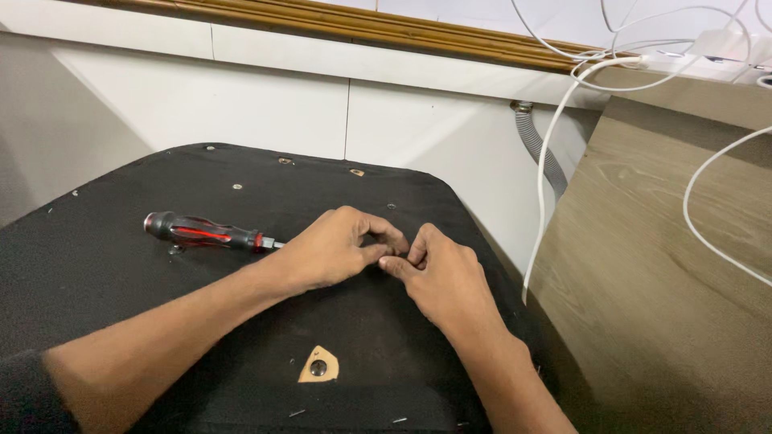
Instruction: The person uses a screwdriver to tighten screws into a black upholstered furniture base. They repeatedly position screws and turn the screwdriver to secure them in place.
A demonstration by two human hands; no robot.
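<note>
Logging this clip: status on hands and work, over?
Left hand and right hand pinched together, fingertips meeting on black panel. Anything held: hidden. Screwdriver beside left hand, untouched.

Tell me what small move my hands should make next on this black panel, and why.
Probably reach the left hand back for the screwdriver. Both hands pinch together at one spot on the black fabric-covered panel, the right hand meeting the left's fingertips; whatever they pinch is too small to see. The screwdriver lies right behind the left hand, tip toward it.

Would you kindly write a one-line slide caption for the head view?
Left hand and right hand pinch together over a black fabric-covered panel, a red-and-black screwdriver lying beside them.
</note>
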